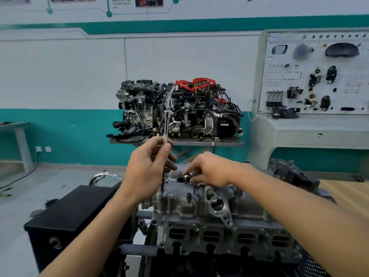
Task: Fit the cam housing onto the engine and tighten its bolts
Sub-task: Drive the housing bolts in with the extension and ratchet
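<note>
You work in bright, even light with only faint shadows. Wide-angle distortion bows the wall stripe [179, 26] at 12 o'clock, and the panel board [315, 76] at 2 o'clock looks smeared.

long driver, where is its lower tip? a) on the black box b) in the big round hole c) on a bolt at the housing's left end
c: the left hand holds the long driver upright, its tip on a bolt at the left end of the cam housing.
</note>
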`<action>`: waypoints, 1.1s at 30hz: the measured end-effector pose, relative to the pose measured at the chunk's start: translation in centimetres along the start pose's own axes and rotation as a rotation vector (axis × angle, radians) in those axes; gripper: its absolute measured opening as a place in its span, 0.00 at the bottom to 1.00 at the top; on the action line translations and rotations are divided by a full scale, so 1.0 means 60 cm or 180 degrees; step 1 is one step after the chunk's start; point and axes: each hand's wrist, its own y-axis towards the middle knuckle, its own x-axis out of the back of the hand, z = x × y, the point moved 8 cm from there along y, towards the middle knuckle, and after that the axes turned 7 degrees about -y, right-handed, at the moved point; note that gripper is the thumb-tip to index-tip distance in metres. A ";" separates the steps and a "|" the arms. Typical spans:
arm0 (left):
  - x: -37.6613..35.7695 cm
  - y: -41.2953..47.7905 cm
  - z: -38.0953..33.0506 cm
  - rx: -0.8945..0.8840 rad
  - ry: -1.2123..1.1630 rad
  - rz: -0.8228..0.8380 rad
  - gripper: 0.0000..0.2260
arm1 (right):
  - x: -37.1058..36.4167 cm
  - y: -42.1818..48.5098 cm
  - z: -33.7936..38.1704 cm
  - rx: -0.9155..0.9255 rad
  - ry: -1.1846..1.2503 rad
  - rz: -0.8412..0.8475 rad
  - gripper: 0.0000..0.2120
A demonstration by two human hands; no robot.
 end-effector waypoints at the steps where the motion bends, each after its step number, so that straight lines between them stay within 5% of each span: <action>1: 0.002 0.000 0.000 0.0033 -0.0041 -0.0011 0.06 | -0.002 0.003 -0.001 0.0026 0.0006 0.0007 0.15; 4: 0.010 0.002 -0.002 0.0025 -0.0032 -0.0143 0.03 | 0.012 0.007 0.001 0.0069 0.0004 -0.0046 0.11; 6: 0.017 0.004 -0.010 -0.0134 0.0237 -0.0257 0.02 | 0.059 0.010 0.012 0.0034 0.0412 -0.0613 0.10; 9: 0.018 0.012 -0.010 -0.0160 0.0182 -0.0228 0.07 | 0.117 0.008 0.040 0.0215 0.2408 -0.1284 0.13; 12: 0.031 0.014 0.012 0.0109 -0.0544 -0.0297 0.08 | 0.116 0.012 0.071 0.0768 0.3546 -0.1065 0.16; 16: 0.039 0.011 0.036 0.0266 -0.1028 -0.0024 0.12 | 0.081 0.021 0.089 0.1041 0.3710 -0.1201 0.13; 20: 0.020 -0.005 0.052 0.0158 -0.0649 0.0444 0.13 | 0.063 0.028 0.101 0.1221 0.4214 -0.1390 0.08; 26: 0.011 -0.013 0.070 -0.0052 -0.0702 0.0022 0.13 | 0.071 0.016 0.083 0.0905 0.3988 -0.2170 0.07; 28: 0.010 -0.010 0.073 -0.0098 -0.0710 0.0161 0.07 | 0.061 0.018 0.094 0.0945 0.4202 -0.1845 0.07; 33: 0.000 -0.005 0.084 0.0167 -0.1040 0.1100 0.15 | 0.041 0.021 0.106 0.0964 0.4498 -0.1169 0.13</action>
